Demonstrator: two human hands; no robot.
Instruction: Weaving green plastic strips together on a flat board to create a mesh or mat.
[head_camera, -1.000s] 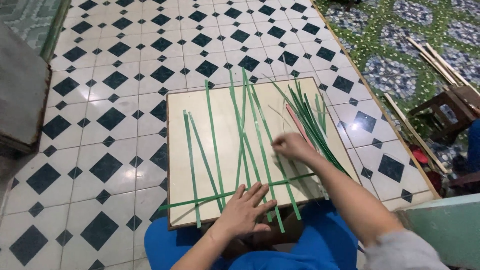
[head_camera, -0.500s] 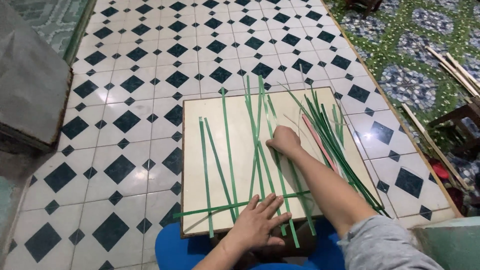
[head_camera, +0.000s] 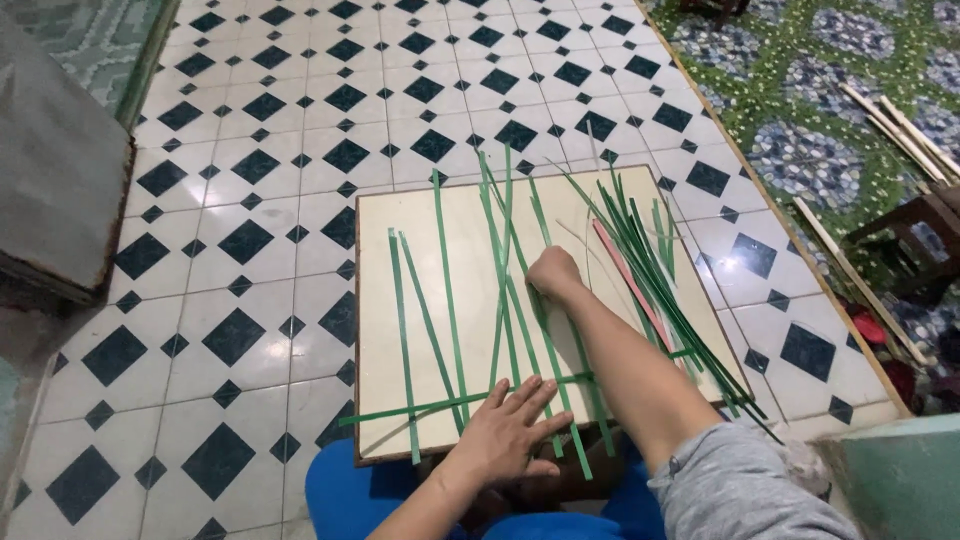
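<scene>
A cream square board (head_camera: 470, 230) lies on the tiled floor in front of me. Several long green strips (head_camera: 448, 300) run lengthwise on it, and one green strip (head_camera: 400, 410) crosses them near the front edge. My left hand (head_camera: 510, 432) lies flat with spread fingers on the strips at that crossing. Reaching to the board's middle, my right hand (head_camera: 553, 272) has its fingers curled onto a green strip. A loose bundle of green strips (head_camera: 655, 275) and a pink strip (head_camera: 625, 270) lie at the board's right side.
Black-and-white floor tiles (head_camera: 250, 240) surround the board. A grey slab (head_camera: 55, 190) stands at the left. Green patterned flooring (head_camera: 800, 150) with wooden sticks (head_camera: 890, 115) and a dark stool (head_camera: 925, 225) lies to the right. Blue fabric (head_camera: 350, 495) covers my legs below the board.
My right hand has slid a little left toward the board's middle strips. The left hand stays pressed on the front crossing. The camera has shifted slightly.
</scene>
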